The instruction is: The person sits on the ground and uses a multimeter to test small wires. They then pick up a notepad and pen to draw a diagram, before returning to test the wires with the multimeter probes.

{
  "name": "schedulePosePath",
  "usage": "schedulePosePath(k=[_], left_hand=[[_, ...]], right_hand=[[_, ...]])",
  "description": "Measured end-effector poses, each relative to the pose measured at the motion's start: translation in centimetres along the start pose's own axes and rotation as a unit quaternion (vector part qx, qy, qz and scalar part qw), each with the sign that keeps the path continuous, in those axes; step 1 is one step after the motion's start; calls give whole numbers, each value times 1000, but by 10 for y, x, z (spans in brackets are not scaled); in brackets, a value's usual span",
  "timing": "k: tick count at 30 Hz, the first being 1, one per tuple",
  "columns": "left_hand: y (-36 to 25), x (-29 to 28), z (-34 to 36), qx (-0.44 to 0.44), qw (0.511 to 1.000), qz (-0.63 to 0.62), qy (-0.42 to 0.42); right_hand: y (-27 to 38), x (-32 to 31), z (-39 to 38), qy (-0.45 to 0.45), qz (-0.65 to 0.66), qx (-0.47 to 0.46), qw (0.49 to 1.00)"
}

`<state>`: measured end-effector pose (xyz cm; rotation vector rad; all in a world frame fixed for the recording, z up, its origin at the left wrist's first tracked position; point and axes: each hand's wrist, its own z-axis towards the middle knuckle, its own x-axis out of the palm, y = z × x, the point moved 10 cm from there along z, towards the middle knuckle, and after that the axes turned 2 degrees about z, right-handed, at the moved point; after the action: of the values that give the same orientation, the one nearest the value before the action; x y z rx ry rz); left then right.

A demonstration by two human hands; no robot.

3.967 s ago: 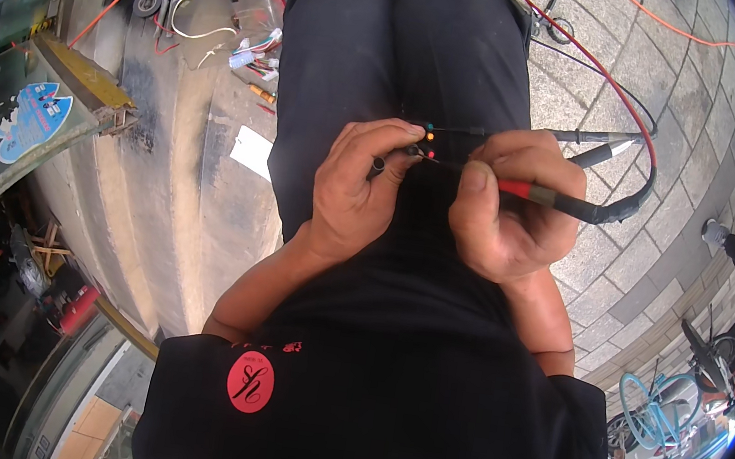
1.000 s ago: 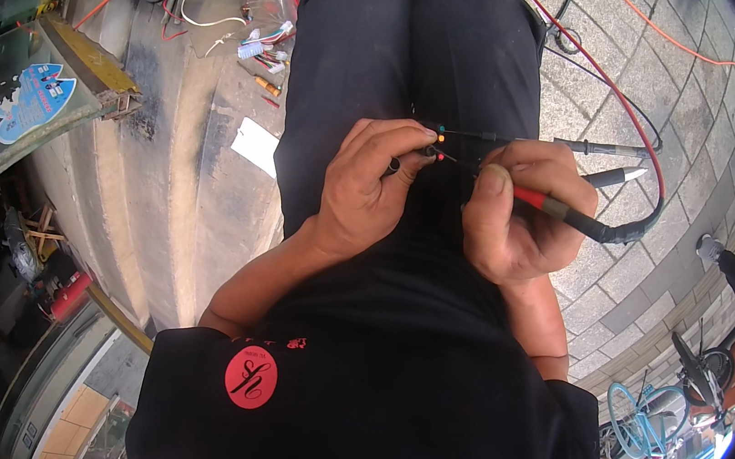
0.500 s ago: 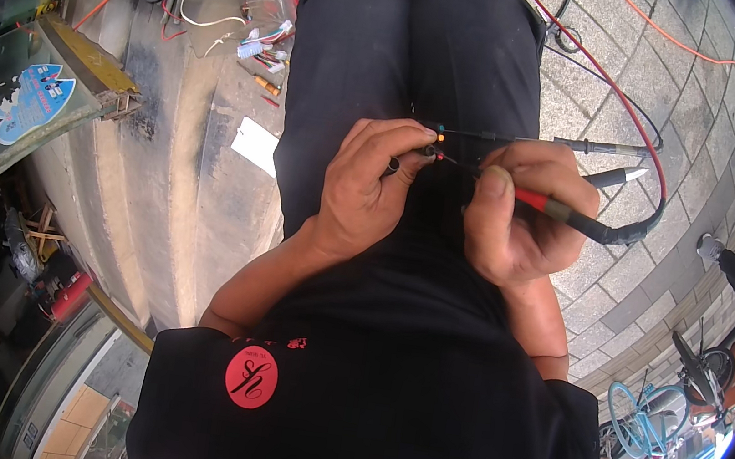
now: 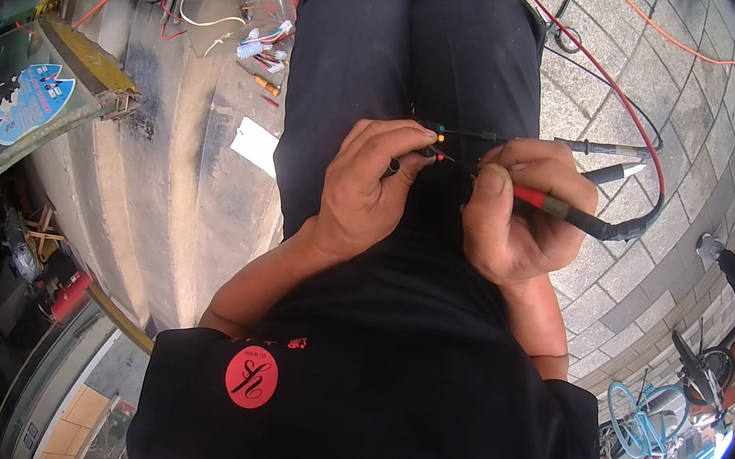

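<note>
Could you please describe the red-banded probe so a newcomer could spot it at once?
From the dark trousers, upper middle, look to the right hand at their lower right. The red-banded probe slants through its grip, a red cable at its black end. Its red band sets it apart from the black probe above.

Slanted red-black probe, level black probe, perhaps coloured connectors leftward
</note>
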<state>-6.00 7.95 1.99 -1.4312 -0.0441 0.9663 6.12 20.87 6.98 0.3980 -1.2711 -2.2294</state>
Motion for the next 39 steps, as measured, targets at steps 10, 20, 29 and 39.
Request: schedulePosePath(k=[10, 20, 29, 39], left_hand=[[5, 0, -2, -46, 999, -20, -11], [14, 8, -1, -70, 997, 12, 8], [4, 14, 8, -47, 996, 72, 38], [3, 17, 11, -19, 997, 69, 37]], right_hand=[[0, -3, -1, 1, 3, 13, 1000], [-8, -36, 2, 51, -51, 192, 979], [-24, -74, -7, 63, -248, 274, 927], [-62, -65, -21, -2, -225, 356, 907]])
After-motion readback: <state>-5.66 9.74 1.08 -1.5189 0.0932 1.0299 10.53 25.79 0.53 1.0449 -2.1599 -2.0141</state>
